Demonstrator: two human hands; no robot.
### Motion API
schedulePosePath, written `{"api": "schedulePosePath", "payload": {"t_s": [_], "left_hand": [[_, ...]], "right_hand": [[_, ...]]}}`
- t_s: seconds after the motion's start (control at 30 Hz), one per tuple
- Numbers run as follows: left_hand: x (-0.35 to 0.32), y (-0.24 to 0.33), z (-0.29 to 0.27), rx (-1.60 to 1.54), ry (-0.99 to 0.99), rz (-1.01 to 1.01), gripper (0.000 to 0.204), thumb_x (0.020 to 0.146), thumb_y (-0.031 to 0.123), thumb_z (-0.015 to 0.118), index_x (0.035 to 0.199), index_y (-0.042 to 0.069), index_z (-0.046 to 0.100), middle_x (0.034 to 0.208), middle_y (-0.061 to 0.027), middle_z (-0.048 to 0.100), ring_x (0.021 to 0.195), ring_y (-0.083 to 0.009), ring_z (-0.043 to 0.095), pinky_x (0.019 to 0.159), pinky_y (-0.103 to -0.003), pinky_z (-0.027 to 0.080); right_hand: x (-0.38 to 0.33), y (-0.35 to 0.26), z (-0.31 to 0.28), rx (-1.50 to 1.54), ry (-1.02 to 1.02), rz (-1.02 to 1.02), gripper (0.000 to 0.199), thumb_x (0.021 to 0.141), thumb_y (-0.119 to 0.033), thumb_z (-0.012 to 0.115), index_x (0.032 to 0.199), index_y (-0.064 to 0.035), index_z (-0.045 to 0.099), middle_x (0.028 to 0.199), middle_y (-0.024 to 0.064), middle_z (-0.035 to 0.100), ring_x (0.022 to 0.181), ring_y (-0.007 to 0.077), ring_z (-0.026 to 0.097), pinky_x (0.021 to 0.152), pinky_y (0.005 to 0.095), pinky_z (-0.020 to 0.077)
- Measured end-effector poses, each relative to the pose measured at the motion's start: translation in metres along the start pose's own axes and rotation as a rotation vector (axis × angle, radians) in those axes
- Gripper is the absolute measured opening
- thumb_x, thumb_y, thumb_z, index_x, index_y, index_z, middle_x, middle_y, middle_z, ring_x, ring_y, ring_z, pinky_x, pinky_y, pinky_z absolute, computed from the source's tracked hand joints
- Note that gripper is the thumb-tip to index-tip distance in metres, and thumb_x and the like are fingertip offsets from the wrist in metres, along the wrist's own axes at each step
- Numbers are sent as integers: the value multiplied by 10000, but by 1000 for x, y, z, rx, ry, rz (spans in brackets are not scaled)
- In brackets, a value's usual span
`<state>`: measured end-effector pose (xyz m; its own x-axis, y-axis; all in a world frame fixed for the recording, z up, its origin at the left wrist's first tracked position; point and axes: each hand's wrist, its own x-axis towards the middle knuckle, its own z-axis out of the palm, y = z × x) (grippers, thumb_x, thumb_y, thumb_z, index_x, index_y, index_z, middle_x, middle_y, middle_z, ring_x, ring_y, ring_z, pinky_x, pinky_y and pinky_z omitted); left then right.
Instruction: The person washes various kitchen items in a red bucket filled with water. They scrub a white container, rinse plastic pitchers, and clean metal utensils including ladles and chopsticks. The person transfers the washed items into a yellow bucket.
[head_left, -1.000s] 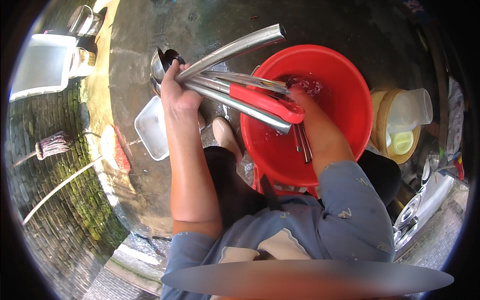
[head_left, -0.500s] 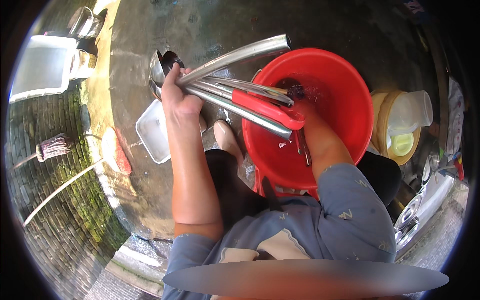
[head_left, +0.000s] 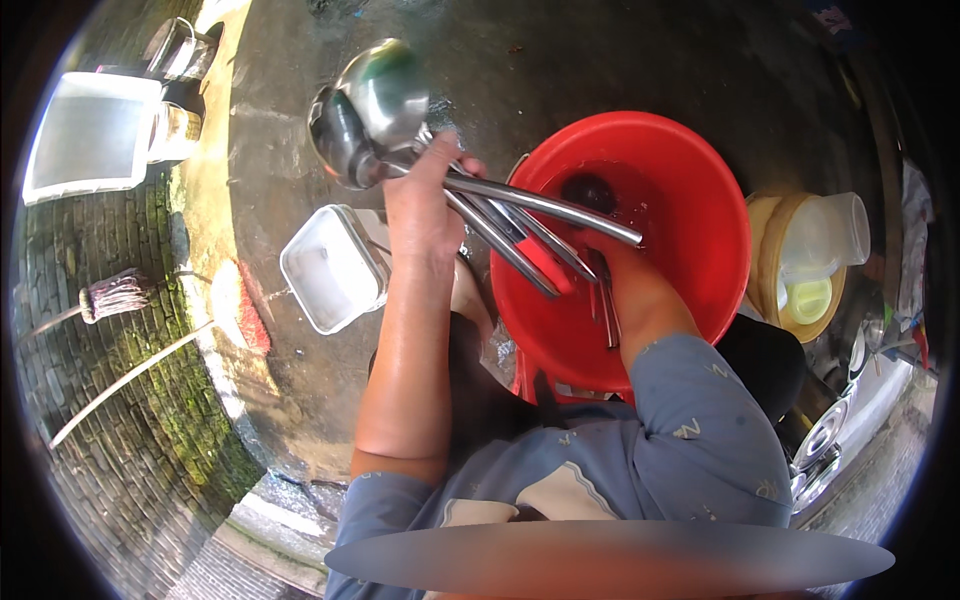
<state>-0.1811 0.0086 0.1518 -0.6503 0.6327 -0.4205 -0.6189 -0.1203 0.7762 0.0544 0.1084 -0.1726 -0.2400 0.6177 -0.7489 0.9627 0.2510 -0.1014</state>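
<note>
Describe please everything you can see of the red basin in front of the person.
The red basin is round, deep and looks like smooth plastic. It stands on wet dark ground, against the person's knees. Inside, a little water and a dark round thing lie at the bottom. The right hand reaches into it, and long metal utensils gripped by the left hand stretch across its near rim. A yellow tub stands just beside it.

The person's left hand [head_left: 425,215] grips a bundle of steel ladles [head_left: 372,110], bowls up and away, handles slanting over a red plastic basin [head_left: 690,170]. The right hand [head_left: 610,270] reaches down into the basin among more utensils. A white rectangular container [head_left: 330,268] lies on wet concrete just beside the left forearm.
</note>
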Motion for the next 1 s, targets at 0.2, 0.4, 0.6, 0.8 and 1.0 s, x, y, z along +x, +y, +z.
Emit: {"api": "schedulePosePath", "payload": {"t_s": [0.2, 0.4, 0.6, 0.8, 1.0], "left_hand": [[-12, -16, 13, 231, -129, 22, 125, 813, -30, 619, 915, 2, 553, 765, -78, 586, 659, -192, 607, 557, -300, 504], [-12, -42, 9, 483, -298, 65, 153, 778, -36, 646, 917, -11, 589, 805, -44, 616, 707, -130, 592, 651, -264, 482], [-8, -72, 15, 521, -286, 150, 66, 785, -8, 637, 840, -6, 602, 758, -39, 616, 678, -114, 564, 612, -261, 446], [-3, -126, 25, 484, -229, 289, 95, 779, -18, 634, 862, 0, 594, 805, -38, 618, 679, -104, 549, 602, -252, 429], [-24, -159, 53, 110, -242, -53, 322, 806, -44, 588, 1117, 33, 556, 962, -66, 631, 848, -152, 596, 701, -274, 482]], "right_hand": [[4, 5, 0, 52, 50, 11, 384, 733, -209, 653, 1077, -41, 623, 1026, 171, 614, 952, 294, 604, 787, 411, 482], [-28, 20, -28, 292, 105, -19, 317, 723, -154, 661, 998, 3, 653, 912, 176, 655, 853, 285, 642, 712, 400, 503], [-101, 40, -89, 874, -42, 50, 298, 695, -136, 676, 903, 75, 646, 869, 159, 657, 798, 250, 641, 684, 376, 494], [-218, 7, -174, 821, 343, -177, 382, 708, -158, 659, 983, 96, 586, 855, 182, 637, 788, 257, 630, 691, 360, 478], [-273, -16, -224, 806, 694, -369, 460, 715, -214, 667, 1044, 80, 531, 912, 200, 627, 841, 267, 624, 747, 343, 475]]}}
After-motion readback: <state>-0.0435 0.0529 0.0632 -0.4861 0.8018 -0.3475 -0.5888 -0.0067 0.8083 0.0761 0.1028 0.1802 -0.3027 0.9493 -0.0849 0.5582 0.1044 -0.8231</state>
